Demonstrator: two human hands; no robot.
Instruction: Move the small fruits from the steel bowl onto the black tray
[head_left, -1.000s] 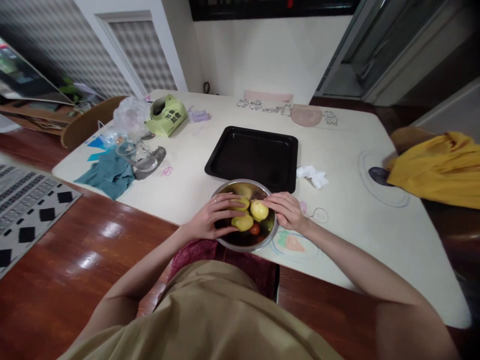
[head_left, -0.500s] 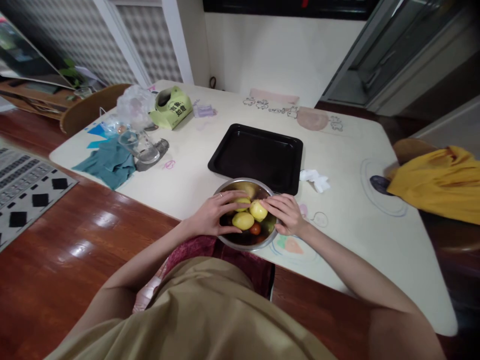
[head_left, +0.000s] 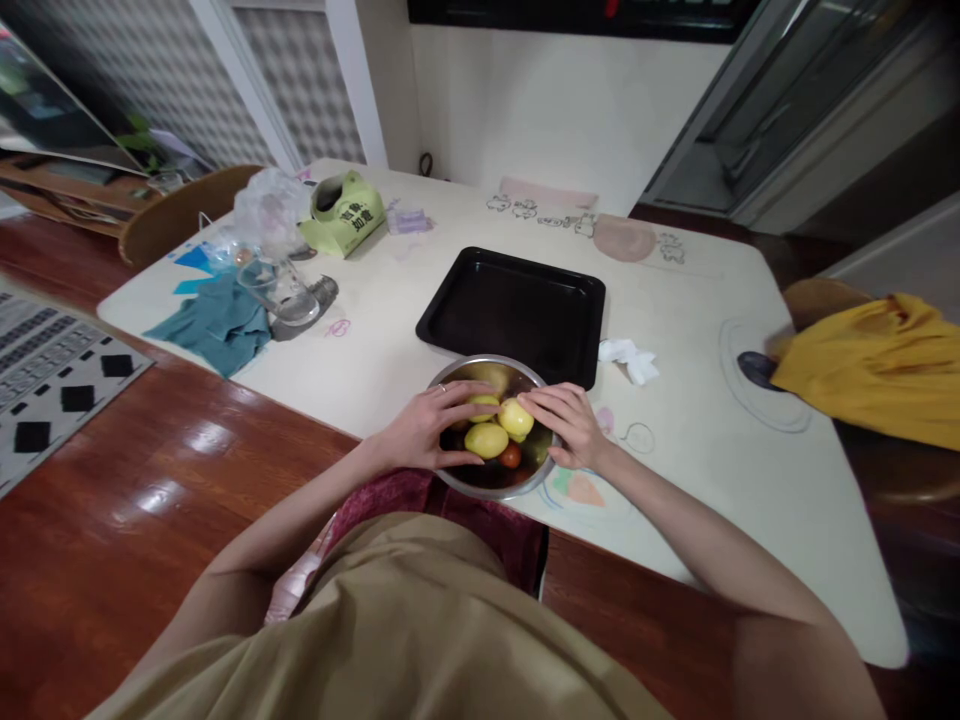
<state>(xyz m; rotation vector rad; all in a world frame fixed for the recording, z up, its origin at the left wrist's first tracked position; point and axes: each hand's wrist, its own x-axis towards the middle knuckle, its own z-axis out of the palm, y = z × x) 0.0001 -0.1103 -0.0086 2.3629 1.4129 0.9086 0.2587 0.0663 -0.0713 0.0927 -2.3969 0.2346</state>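
Observation:
A metal bowl [head_left: 491,487] at the table's near edge holds yellow lemons and a small red tomato [head_left: 511,456]. My left hand [head_left: 424,428] reaches over its left rim, thumb and fingers spread apart around the left-hand lemons. Those fingers partly cover the rear lemon [head_left: 484,407]; the thumb lies beside the front lemon [head_left: 486,440]. From the right rim, my right hand [head_left: 570,425] has its fingertips curled on the right-hand lemon [head_left: 516,418], its thumb lower at the bowl's side. My fingers hide part of the bowl's contents.
Just behind the bowl lies a black baking tray [head_left: 517,305], with crumpled white tissue [head_left: 631,360] to its right. Farther left are a clear glass pitcher [head_left: 289,300], a teal cloth [head_left: 217,325], a plastic bag [head_left: 270,210] and a green carton [head_left: 346,215]. Yellow fabric [head_left: 877,370] hangs at right.
The right-hand lemon has tilted slightly under my right fingertips. Both hands stay almost in place at the bowl, and the view has shifted a little.

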